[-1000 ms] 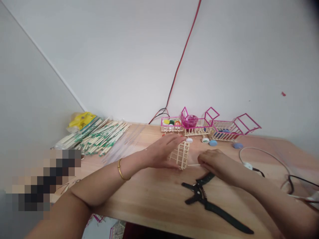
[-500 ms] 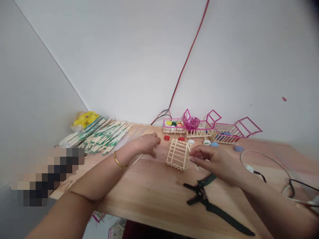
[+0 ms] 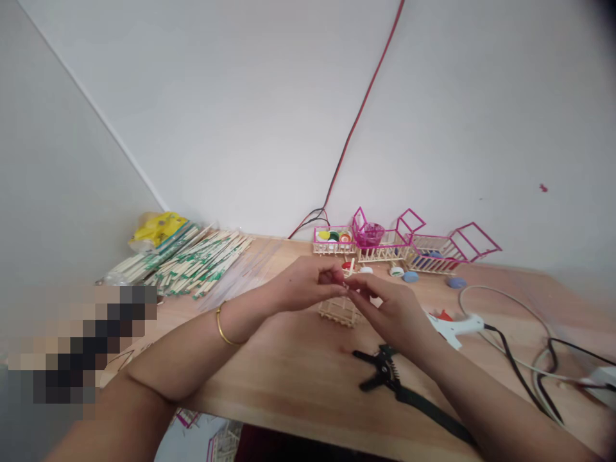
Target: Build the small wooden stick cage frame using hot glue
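Pale grey walls, light wooden table

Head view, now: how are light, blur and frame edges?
Head view: soft light on the wall, no harsh glare; head view, top right: dark corner; head view, lower left: pixelated block hides detail; head view, centre: fine detail is soft where the left hand and right hand meet above the stick frame.
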`<state>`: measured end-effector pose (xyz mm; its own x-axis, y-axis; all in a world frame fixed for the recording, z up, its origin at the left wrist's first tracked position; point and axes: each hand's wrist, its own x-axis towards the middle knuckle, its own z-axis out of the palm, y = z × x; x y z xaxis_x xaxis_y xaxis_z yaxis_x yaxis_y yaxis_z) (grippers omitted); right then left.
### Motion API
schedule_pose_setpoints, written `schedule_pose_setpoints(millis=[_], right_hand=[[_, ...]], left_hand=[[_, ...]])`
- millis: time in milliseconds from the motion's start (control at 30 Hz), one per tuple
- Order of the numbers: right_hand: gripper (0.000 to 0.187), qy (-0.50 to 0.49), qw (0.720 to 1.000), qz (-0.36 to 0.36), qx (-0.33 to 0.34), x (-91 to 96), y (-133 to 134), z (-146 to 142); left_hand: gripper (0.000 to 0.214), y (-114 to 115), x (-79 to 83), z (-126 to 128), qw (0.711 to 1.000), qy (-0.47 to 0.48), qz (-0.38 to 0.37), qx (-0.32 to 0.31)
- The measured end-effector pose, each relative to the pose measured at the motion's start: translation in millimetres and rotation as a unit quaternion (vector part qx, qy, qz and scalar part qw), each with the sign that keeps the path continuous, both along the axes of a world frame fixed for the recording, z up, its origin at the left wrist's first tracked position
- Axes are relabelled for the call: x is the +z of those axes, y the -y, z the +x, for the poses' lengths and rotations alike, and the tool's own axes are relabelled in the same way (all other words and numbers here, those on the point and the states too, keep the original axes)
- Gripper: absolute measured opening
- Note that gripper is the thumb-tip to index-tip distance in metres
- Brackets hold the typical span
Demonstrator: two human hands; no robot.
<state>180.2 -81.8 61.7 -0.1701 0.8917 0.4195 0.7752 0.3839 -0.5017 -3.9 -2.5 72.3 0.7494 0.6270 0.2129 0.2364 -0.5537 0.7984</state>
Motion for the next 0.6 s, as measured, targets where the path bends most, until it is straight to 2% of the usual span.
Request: schedule_pose_setpoints(millis=[133,200,267,400,467,533,600], right_hand=[[0.024,0.007,1.0,0.03,-0.006,-0.6,9.2,-8.8],[0.028,0.024,0.999,0.031,-0.006,-2.1,13.0,-10.1],[0.031,0.048,0.998,0.032,-0.001,-2.6,15.9,-8.2],[0.037,0.06,0.998,0.025,-0.014,2.1,18.7,11.4],[0.032,0.057,0.996,0.044,-0.056,3.9,19.2,32.0],[0.027,0.098,0.989,0.064,-0.09,1.6,19.9,59.8],[0.027,0.164,0.98,0.047,-0.098,-6.4,21.6,92.0]], left_hand=[[0.025,16.4,-9.7,10.8,0.986,0.078,-0.147,0.026],[0.026,18.9,-13.3,13.8,0.978,0.087,-0.185,0.04],[0.025,19.1,-14.2,15.2,0.981,0.08,-0.166,0.055],[0.016,16.2,-11.3,13.9,0.991,0.042,-0.055,0.112],[0.015,13.6,-10.8,12.2,0.991,0.028,-0.035,0.129],[0.017,11.0,-12.0,11.0,0.991,0.015,-0.028,0.133],[0.023,8.9,-14.6,11.3,0.991,0.006,-0.023,0.13]])
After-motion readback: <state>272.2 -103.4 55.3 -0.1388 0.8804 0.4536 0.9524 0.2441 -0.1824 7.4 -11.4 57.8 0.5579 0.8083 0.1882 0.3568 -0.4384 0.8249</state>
